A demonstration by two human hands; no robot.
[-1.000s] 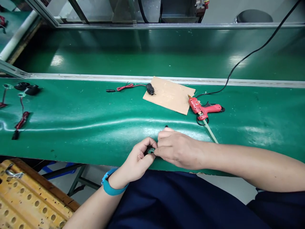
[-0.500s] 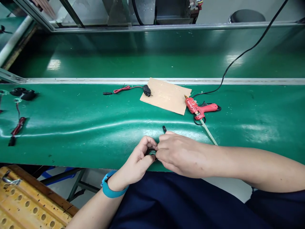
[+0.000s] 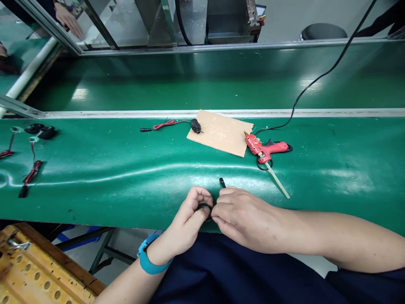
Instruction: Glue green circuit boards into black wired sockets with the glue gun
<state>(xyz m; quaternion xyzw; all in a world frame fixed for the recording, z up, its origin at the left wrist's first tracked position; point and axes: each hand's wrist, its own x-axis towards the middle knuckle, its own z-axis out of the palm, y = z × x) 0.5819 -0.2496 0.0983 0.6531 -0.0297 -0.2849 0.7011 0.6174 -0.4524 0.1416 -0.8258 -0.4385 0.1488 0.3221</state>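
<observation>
My left hand (image 3: pixel 190 217), with a blue band on its wrist, is closed round a small round black housing (image 3: pixel 205 207), mostly hidden by the thumb and fingers. Against it, on the right, my right hand (image 3: pixel 242 215) is closed with its fingertips pinched together. A black plug (image 3: pixel 222 182) pokes out beyond the right hand's knuckles; the lead behind it is hidden in that hand. Farther off, a black part with a red-and-black lead (image 3: pixel 195 126) rests on the left edge of a cardboard piece (image 3: pixel 223 133). The red glue gun (image 3: pixel 264 148) lies at the cardboard's right corner.
Black housings (image 3: pixel 47 133) and bundled red-and-black leads (image 3: pixel 32 172) lie on the green bench (image 3: pixel 110 198) at left. A black cord (image 3: pixel 322 76) runs up from the glue gun. A yellow perforated crate (image 3: pixel 44 270) stands lower left. Another person's hand (image 3: pixel 68 19) shows behind the frame.
The view has shifted slightly, so the bench things sit lower in it. My left thumb now covers the green inside of the housing, and a small gap shows between the hands' upper fingers.
</observation>
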